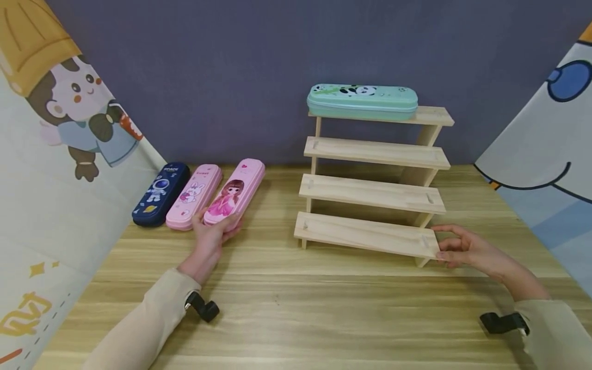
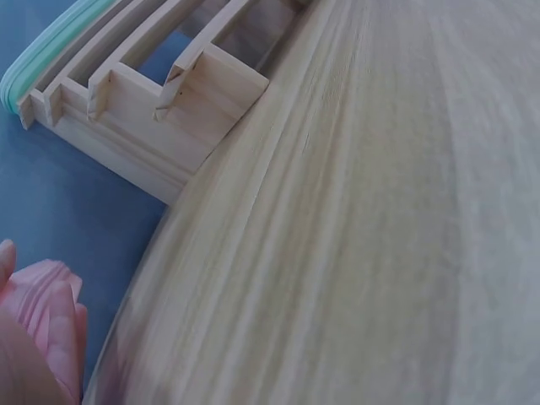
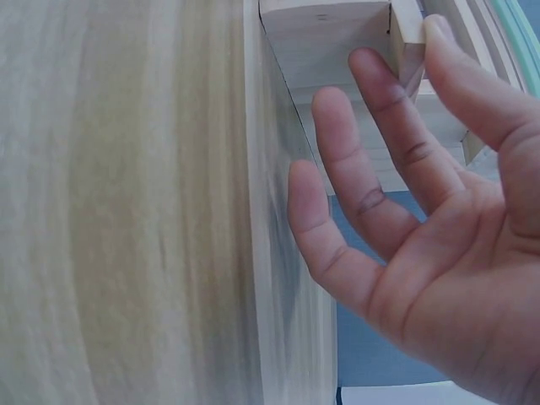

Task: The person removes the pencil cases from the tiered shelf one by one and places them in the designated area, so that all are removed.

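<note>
My left hand (image 1: 210, 240) grips the near end of a pink pencil case (image 1: 248, 180) with a girl in a pink dress on its lid. In the left wrist view part of that pink case (image 2: 38, 291) shows between thumb and fingers. Beside it lie a pink rabbit pencil case (image 1: 203, 180) and a navy astronaut pencil case (image 1: 157, 205). My right hand (image 1: 474, 252) holds the right end of the lowest step of a wooden tiered stand (image 1: 361, 228). In the right wrist view the thumb and index finger pinch that step's corner (image 3: 408, 42); the other fingers stay loosely bent.
A mint-green panda pencil case (image 1: 365, 103) lies on the stand's top step. The stand is on a wood-grain table (image 1: 296, 308) before a dark blue backdrop (image 1: 222, 77). Cartoon-printed sheets flank the table at left (image 1: 46, 205) and right (image 1: 555, 128).
</note>
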### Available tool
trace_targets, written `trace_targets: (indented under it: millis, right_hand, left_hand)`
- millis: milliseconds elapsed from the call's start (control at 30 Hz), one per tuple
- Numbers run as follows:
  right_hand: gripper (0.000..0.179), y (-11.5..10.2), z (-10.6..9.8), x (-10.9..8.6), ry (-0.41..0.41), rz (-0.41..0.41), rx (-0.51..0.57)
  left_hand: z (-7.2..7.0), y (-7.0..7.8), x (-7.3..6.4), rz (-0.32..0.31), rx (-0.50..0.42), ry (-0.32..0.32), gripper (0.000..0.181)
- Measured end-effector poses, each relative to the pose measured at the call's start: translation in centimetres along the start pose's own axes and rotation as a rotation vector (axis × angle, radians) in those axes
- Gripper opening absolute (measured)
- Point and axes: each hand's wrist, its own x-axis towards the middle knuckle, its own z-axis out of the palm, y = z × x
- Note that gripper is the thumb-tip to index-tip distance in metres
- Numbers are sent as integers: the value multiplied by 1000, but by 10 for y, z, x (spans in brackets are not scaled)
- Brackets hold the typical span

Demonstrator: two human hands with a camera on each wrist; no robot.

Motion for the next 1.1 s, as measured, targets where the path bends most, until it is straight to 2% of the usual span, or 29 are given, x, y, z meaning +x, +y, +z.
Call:
trace_targets:
  millis: [267, 433, 600, 967, 1100]
  right_hand:
    - [60, 0, 1, 0, 5, 3, -10]
    - [60, 0, 1, 0, 8, 0, -7]
    - [61, 0, 1, 0, 5, 3, -7]
    - [61, -1, 1, -1, 2, -9, 3]
    - [61, -2, 0, -1, 8, 7, -6]
  left_hand:
    - [-6, -3, 2, 25, 13, 59, 78]
    - [-9, -4, 5, 77, -16, 105, 76]
    - [-11, -4, 10, 71, 23, 150, 76]
    - [-11, -2, 11, 66, 41, 147, 79]
    - [-12, 0, 12, 42, 75, 145, 79]
